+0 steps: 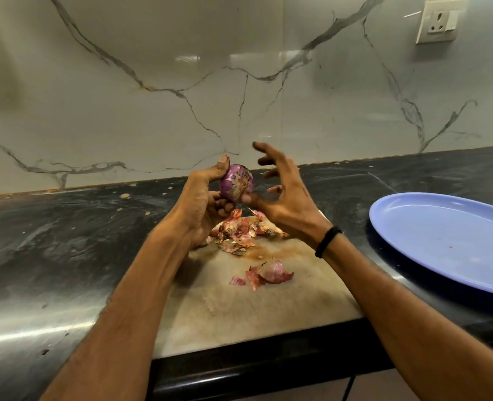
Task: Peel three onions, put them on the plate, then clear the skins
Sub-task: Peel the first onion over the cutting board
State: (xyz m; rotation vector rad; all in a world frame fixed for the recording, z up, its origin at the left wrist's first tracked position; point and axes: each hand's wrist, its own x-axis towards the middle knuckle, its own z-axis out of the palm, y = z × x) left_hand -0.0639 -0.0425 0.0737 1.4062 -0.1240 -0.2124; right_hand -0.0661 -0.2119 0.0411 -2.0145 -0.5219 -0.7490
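Note:
My left hand (202,204) grips a purple onion (237,182) above the beige cutting board (239,308), thumb up over its top. A few dry skin flakes still cling to the onion. My right hand (283,195) is beside it with fingers spread apart, and its thumb tip touches the onion's lower side. A pile of torn onion skins (242,234) lies on the board under the hands, and a larger pink skin piece (270,273) lies nearer to me. The blue plate (442,241) stands at the right with nothing on it.
The board lies on a dark stone counter (66,241) that ends at a front edge close to me. A marble wall rises behind, with a white socket (437,23) at the top right.

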